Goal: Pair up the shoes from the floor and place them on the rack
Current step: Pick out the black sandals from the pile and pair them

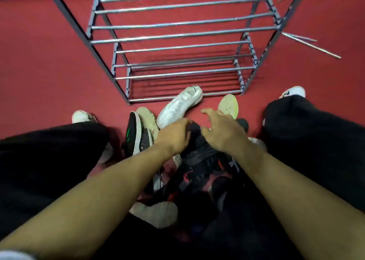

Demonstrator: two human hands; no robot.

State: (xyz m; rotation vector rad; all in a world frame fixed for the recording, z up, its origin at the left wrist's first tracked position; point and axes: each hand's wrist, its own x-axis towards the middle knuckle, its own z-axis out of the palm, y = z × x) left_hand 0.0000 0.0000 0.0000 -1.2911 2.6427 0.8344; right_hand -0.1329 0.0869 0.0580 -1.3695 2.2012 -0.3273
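Observation:
A pile of shoes lies on the red floor between my knees. My left hand (174, 135) is closed around the front of a black shoe (199, 153) on top of the pile. My right hand (221, 129) rests over the same shoe with its fingers spread. A white sneaker (178, 105) lies tilted just beyond my hands. A pale shoe with a yellow-green sole (229, 103) lies to its right. On its side at the left lies a black shoe with green marks (134, 135), with a beige sole (148, 119) behind it. The grey metal rack (177, 36) stands ahead with bare bars.
My legs in black trousers (316, 141) flank the pile, with white shoes on my feet (83, 116). More dark shoes and a white sole (158, 212) lie close to my body. Loose metal rods (312, 44) lie on the floor right of the rack.

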